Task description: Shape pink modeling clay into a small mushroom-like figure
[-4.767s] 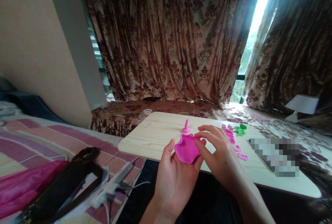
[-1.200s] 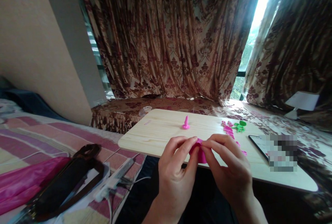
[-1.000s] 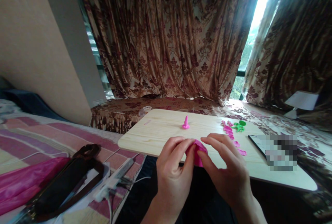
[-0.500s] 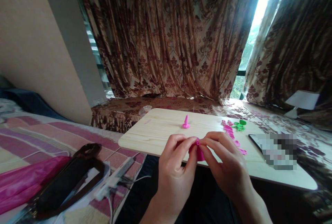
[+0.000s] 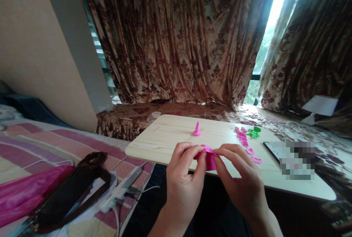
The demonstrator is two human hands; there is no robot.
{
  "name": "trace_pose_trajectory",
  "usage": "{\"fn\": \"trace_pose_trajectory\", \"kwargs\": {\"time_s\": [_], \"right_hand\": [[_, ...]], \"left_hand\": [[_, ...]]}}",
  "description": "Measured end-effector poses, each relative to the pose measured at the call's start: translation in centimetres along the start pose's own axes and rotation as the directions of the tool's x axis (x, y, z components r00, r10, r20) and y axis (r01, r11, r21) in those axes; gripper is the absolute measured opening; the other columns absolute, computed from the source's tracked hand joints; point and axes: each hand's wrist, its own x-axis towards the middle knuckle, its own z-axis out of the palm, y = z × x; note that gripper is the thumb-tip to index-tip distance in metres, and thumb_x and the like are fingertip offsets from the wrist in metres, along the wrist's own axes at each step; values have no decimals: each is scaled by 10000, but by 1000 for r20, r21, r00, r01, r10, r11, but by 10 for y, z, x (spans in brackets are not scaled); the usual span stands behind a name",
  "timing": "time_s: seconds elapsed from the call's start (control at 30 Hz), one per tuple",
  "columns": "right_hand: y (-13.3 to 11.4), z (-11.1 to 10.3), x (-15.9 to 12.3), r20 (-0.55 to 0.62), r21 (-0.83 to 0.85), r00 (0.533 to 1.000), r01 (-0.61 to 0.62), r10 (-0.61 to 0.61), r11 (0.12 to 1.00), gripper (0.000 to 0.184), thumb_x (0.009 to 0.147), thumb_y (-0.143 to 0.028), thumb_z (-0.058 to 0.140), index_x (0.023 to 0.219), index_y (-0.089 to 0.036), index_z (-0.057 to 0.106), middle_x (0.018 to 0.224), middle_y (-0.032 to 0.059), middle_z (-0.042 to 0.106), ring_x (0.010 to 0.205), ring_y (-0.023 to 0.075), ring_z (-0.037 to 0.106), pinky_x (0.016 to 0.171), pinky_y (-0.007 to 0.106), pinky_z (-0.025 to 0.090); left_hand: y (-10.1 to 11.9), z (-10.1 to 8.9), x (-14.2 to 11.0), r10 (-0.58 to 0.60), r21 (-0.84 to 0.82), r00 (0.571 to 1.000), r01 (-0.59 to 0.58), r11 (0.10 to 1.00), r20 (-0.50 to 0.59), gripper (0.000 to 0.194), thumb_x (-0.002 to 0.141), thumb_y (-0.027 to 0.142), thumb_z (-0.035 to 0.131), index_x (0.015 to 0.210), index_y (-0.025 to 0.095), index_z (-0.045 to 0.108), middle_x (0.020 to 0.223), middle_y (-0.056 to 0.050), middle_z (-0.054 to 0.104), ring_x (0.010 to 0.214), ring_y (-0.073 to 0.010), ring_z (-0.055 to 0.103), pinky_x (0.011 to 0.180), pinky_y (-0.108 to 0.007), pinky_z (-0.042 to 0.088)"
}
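Pink and thin, the clay sheet (image 5: 211, 163) is held up between both hands, seen against the near edge of the table (image 5: 154, 147). The left hand (image 5: 185, 178) pinches one side of its upper edge between thumb and fingers; the right hand (image 5: 245, 178) pinches the other side with its fingertips. Its underside is hidden. It looks soft and light, probably a little tacky, likely to dent under a hard squeeze or tear if stretched. The gathered rim seems the safest hold, gripped lightly, with a palm beneath if it sags. Beyond it, a pink spike (image 5: 197, 130) stands upright on the table, with flat pink pieces (image 5: 242, 139) and green pieces (image 5: 253, 133) lying to the right.
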Motion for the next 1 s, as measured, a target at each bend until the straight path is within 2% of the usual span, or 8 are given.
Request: {"fn": "trace_pose_trajectory", "kwargs": {"time_s": [0.1,0.23,0.43,0.57,0.73,0.87,1.0], "right_hand": [[-1,-1,4,39,-19,999,30,-29,999,190,814,-45,596,949,-174,631,906,47,594,850,154,553,749,297,474],[-1,-2,9,123,-27,991,61,-58,998,207,829,-54,580,978,-189,630,913,44,588,851,159,537,749,305,463],[-2,-3,13,131,-17,991,19,-17,1000,153,850,-68,550,935,-169,628,912,54,580,859,168,532,754,312,458],[-6,-4,11,174,31,985,3,-8,1000,188,860,-74,528,978,-185,624,934,49,579,880,166,540,769,309,458],[-6,-6,5,86,6,996,-18,17,1000,282,800,-102,623,1071,-178,602,1031,76,568,962,195,540,836,343,458],[-3,-5,5,45,-19,999,-12,13,1000,188,798,-65,610,944,-181,635,909,57,582,861,182,554,748,329,475],[-3,-3,8,28,-22,1000,-12,13,1000,152,812,-63,591,892,-185,634,881,53,582,832,178,555,721,326,477]], "left_hand": [[-1,-2,0,0,13,1000,0,1000,-5,164,790,49,618,897,163,666,901,-34,594,885,-137,575,804,-249,478],[-2,-4,0,26,6,998,-26,1000,58,183,799,51,605,923,172,663,907,-29,600,891,-134,578,807,-245,477],[0,-2,1,8,-27,989,-4,1000,146,198,800,82,609,970,176,648,928,-37,598,894,-145,582,798,-255,485],[0,-1,0,-5,-34,989,11,999,150,153,808,95,606,935,170,646,897,-35,596,865,-142,582,773,-252,483],[-1,-3,0,-19,-23,992,22,1000,123,134,815,93,597,904,173,656,866,-33,597,834,-144,589,749,-255,485],[1,-3,1,-1,1,998,1,1000,71,145,809,95,604,904,185,666,926,-42,609,897,-162,599,802,-275,489],[2,-2,-1,0,-3,997,0,1000,76,206,794,87,624,974,182,658,952,-45,639,914,-165,605,832,-291,493]]}}
